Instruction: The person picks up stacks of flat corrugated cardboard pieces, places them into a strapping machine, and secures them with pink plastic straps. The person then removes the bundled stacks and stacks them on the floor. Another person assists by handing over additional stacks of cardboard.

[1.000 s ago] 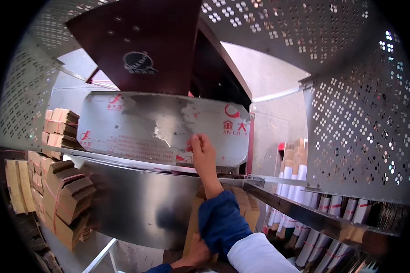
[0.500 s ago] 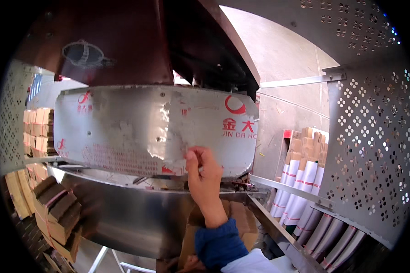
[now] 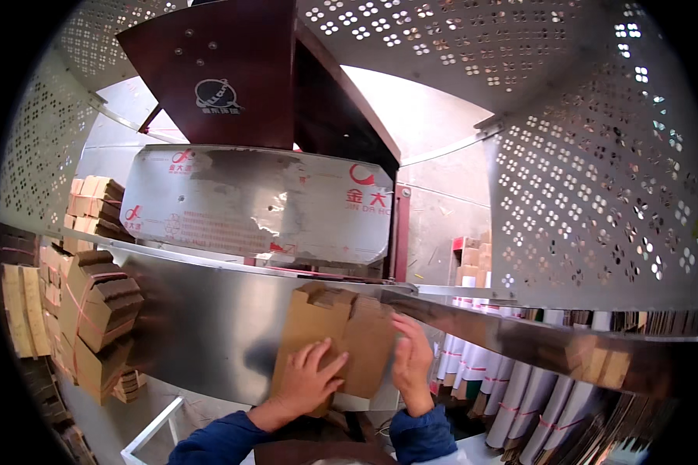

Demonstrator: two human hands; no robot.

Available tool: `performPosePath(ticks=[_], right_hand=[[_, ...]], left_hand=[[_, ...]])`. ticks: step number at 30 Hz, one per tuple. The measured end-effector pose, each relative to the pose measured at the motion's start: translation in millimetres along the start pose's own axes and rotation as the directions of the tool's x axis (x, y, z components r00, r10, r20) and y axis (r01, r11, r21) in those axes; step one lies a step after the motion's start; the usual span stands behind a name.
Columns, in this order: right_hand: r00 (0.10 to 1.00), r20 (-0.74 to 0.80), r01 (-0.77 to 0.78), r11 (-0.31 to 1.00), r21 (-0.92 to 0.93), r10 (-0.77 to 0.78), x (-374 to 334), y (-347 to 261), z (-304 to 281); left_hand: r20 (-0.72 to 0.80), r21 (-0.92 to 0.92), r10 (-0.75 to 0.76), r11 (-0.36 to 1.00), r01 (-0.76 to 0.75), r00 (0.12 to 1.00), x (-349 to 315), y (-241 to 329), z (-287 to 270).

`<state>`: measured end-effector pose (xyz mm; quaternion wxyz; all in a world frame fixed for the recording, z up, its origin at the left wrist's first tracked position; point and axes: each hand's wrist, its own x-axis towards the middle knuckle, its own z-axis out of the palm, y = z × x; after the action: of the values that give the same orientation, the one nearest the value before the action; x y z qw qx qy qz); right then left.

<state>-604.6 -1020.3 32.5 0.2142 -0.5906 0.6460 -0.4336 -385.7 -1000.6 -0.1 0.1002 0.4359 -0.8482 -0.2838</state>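
Observation:
A stack of flat brown cardboard pieces (image 3: 368, 341) lies on the shiny metal tabletop (image 3: 202, 325) in front of me. My left hand (image 3: 310, 378) rests on its left part, fingers spread over the top sheet. Along the stack's right edge stands my right hand (image 3: 412, 360), its fingers stretched out and touching the side near the far corner. The underside of the stack is hidden.
Beyond the tabletop is a metal plate (image 3: 233, 201) under a dark red machine housing (image 3: 233, 77). Perforated metal guards (image 3: 582, 201) surround the work area. Strapped cardboard bundles (image 3: 93, 310) stand at left; white-wrapped bundles (image 3: 520, 395) stand at lower right.
My right hand has drawn back from above the metal plate to the stack's right edge. The cardboard stack now lies farther up on the tabletop, with my left hand on it. The view has shifted.

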Motion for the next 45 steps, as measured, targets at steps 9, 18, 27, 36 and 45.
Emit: performPosePath(ticks=[9,18,27,36,45], right_hand=[[0.674,0.176,-0.719,0.692,-0.065,0.717,-118,233,63],[0.622,0.201,-0.776,0.629,0.033,0.757,-78,152,60],[0.833,0.425,-0.506,0.797,0.329,0.354,-68,-2,106],[0.828,0.229,-0.556,0.803,0.213,0.513,-56,47,63],[0.757,0.004,-0.582,0.670,0.462,0.654,-144,137,28]], left_hand=[[0.087,0.021,0.046,0.999,-0.048,0.995,-7,4,-3],[0.043,-0.048,-0.065,0.997,0.067,0.997,-41,-47,-19],[-0.028,-0.428,-0.105,0.900,0.083,0.994,-97,-209,-12],[-0.122,-0.497,-0.129,0.866,0.052,0.984,-27,-160,31],[-0.115,-0.541,-0.132,0.839,0.049,0.985,28,-106,62]])
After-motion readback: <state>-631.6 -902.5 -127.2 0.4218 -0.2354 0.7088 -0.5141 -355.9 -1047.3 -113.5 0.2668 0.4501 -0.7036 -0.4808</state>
